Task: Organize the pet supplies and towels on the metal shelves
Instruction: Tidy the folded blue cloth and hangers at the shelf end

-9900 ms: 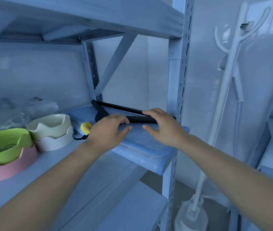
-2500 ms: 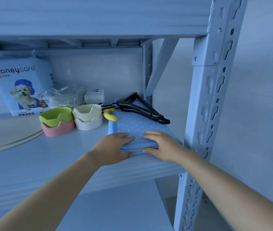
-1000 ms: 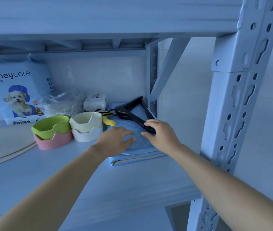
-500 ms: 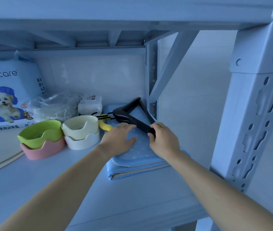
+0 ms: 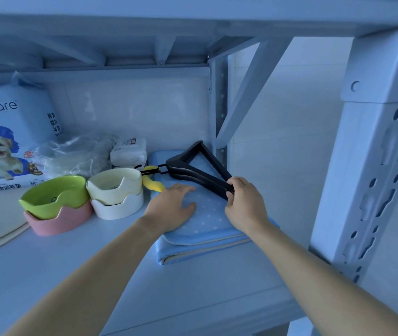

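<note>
A: So, where is the folded pale-blue dotted towel (image 5: 207, 214)?
B: On the white metal shelf (image 5: 193, 287), at its right end, beside the stacked cream and white pet bowls (image 5: 115, 192).
A: And the hands?
B: The left hand (image 5: 171, 207) lies flat and spread on the towel. The right hand (image 5: 244, 204) is pinched shut around one end of the black plastic hangers (image 5: 198, 173) lying on the towel.
</note>
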